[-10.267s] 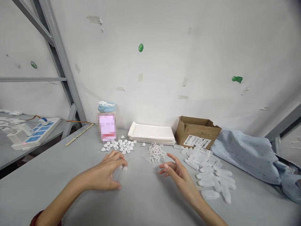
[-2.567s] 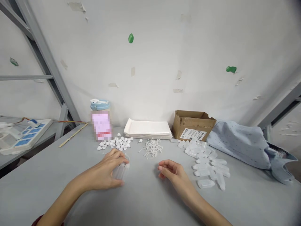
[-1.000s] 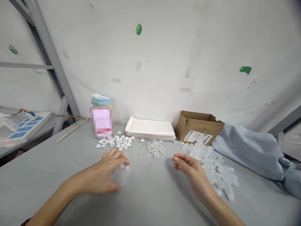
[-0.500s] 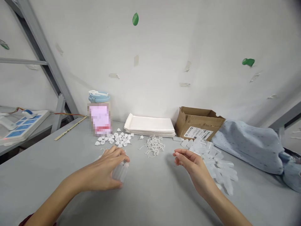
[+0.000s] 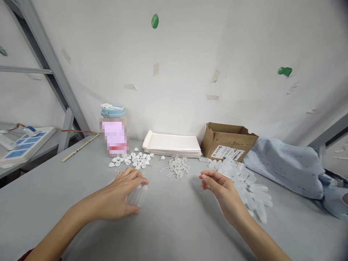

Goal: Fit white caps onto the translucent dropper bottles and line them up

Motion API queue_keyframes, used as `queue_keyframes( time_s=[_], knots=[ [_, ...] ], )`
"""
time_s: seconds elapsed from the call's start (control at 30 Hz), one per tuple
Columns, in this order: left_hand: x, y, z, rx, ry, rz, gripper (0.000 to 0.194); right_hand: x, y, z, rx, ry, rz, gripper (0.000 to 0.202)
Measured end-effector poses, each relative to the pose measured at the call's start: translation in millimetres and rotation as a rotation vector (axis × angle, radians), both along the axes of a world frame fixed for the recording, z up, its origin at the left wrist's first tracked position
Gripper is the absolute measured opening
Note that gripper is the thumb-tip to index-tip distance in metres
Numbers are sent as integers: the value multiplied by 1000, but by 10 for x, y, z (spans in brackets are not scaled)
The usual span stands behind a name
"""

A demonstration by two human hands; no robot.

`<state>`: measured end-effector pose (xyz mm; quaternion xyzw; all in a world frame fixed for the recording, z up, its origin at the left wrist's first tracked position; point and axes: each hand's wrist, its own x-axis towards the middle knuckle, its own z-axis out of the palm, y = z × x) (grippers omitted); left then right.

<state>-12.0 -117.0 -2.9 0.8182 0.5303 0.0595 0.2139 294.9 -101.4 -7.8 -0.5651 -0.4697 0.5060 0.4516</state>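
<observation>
On the left of the table, my left hand point(image 5: 121, 195) curls over a few clear plastic tubes point(image 5: 138, 195) lying side by side. Its thumb and fingers press on their sides, and the palm hides part of them. My right hand point(image 5: 219, 186) hovers at the right with its fingers bent in and the thumb against them; I see nothing in it. A pile of clear, frosted plastic tubes point(image 5: 252, 194) spreads beside and behind this hand. Between the hands, further back, lies a small heap of white looped plastic pieces point(image 5: 178, 166). Several small white caps point(image 5: 138, 159) are scattered behind my left hand.
A stack of white trays or sleeves point(image 5: 174, 141) lies against the wall. An open cardboard box point(image 5: 231, 141) stands right of it, beside a light blue cloth point(image 5: 288, 166). A blue-lidded container point(image 5: 113, 111) stands back left. A power strip point(image 5: 29, 145) lies far left.
The whole view has shifted slightly. My left hand keeps its hold on the tubes, and my right hand stays almost where it was.
</observation>
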Motion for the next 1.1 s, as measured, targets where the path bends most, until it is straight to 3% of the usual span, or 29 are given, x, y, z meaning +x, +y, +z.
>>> queue_keyframes(
  time_s=[0.57,0.93,1.1],
  knots=[
    [-13,-32,30,2,-23,-17,42,-20,-16,20,18,25,-1,31],
    [-46,-47,7,32,-61,-9,52,19,-7,32,38,6,-7,29],
    [105,-11,72,56,-76,-21,49,115,33,131,96,-68,-65,28]
  ],
)
